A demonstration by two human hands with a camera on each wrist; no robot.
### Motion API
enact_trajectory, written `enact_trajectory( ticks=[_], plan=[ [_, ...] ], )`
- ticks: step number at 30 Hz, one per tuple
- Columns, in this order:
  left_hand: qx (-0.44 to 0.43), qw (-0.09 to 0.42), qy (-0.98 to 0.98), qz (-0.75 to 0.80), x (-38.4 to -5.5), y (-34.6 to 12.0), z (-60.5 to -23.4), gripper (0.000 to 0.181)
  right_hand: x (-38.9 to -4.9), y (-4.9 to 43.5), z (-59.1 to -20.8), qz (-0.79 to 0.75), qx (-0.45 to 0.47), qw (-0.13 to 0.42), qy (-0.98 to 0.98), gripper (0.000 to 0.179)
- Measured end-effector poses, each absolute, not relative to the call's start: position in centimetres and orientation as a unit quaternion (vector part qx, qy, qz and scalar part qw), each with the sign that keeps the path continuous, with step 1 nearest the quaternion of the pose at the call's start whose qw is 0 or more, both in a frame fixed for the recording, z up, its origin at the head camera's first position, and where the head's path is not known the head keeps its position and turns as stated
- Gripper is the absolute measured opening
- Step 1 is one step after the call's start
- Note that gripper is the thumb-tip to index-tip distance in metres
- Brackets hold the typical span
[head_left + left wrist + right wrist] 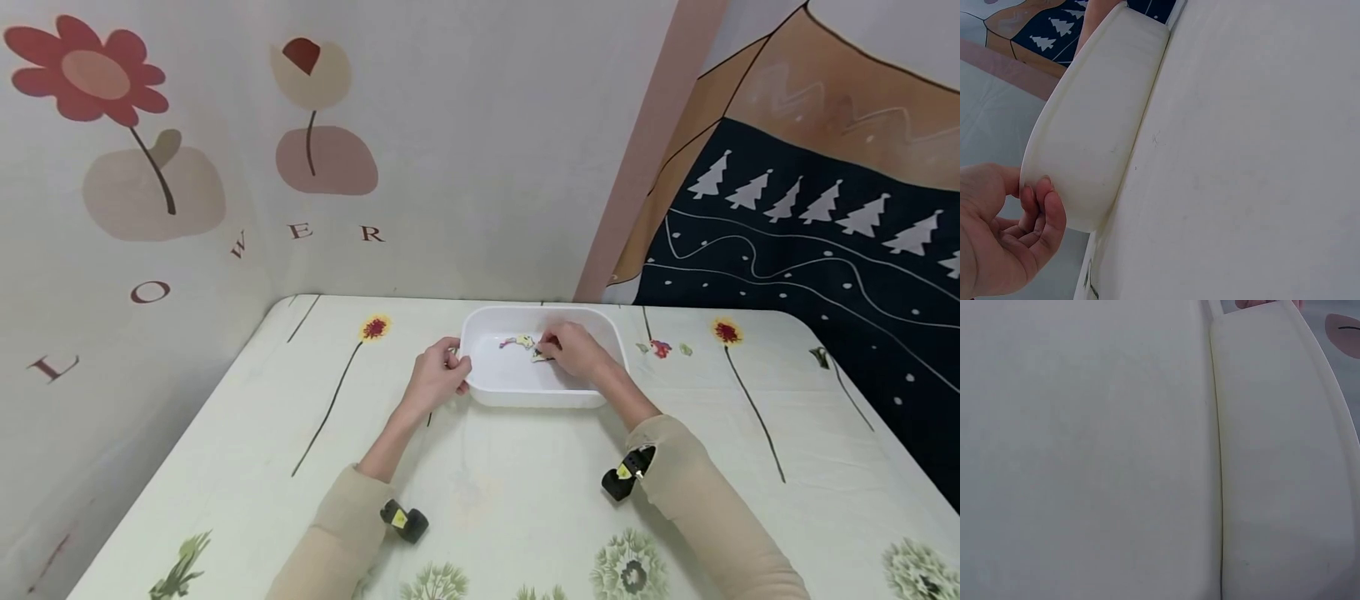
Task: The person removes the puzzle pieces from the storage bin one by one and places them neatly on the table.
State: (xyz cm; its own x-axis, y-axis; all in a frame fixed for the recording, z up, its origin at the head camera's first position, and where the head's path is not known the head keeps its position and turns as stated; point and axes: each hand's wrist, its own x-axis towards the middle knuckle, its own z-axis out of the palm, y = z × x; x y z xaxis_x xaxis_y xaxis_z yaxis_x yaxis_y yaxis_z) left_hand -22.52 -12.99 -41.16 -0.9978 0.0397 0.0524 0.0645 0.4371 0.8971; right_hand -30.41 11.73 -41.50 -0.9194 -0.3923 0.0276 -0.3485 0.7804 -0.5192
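A white rectangular plastic tub point(540, 398) stands near the table's far edge. My left hand point(438, 371) holds its left end; in the left wrist view the thumb is at the rim and the curled fingers point(1054, 219) lie against the outer wall. Inside the tub, my right hand point(576, 350) has thumb and fingertips brought together at a small flat piece point(538, 357) with green and yellow marks, partly hidden under them. Just left of it on the tub's floor lies a thin pink and yellow piece point(517, 342). The right wrist view shows the tub's outer wall point(1285, 450), not the right hand's fingers.
A pale cloth point(480, 483) printed with flowers covers the table. Behind it hang a white curtain point(480, 167) with flower prints and a dark panel point(787, 217) with white trees. Black cameras point(405, 522) are strapped to both wrists.
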Motion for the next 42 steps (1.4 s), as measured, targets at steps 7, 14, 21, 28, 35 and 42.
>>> enact_trajectory(
  ticks=[7,14,21,28,35,42],
  plan=[
    [-0.031,0.012,-0.847,-0.530,-22.6,-13.1,-41.3,0.043,-30.1,11.7,-41.1,-0.248,-0.196,0.010,0.949,0.017],
    [-0.035,0.013,-0.845,-0.533,-22.7,-13.0,-41.4,0.043,-30.0,12.1,-40.7,-0.323,-0.188,-0.011,0.928,0.014],
    [-0.032,0.014,-0.844,-0.534,-22.7,-12.9,-41.3,0.042,-29.6,13.1,-40.1,-0.391,-0.178,-0.052,0.901,0.017],
    [-0.031,0.012,-0.845,-0.534,-22.8,-12.9,-41.3,0.042,-29.0,14.6,-39.5,-0.455,-0.153,-0.068,0.875,0.021],
    [-0.028,0.011,-0.844,-0.536,-22.6,-13.1,-41.3,0.042,-28.6,16.5,-39.1,-0.515,-0.119,-0.061,0.846,0.025],
    [-0.028,0.012,-0.846,-0.533,-22.6,-13.1,-41.3,0.042,-28.1,18.5,-39.0,-0.544,-0.079,-0.057,0.833,0.033]
  ],
)
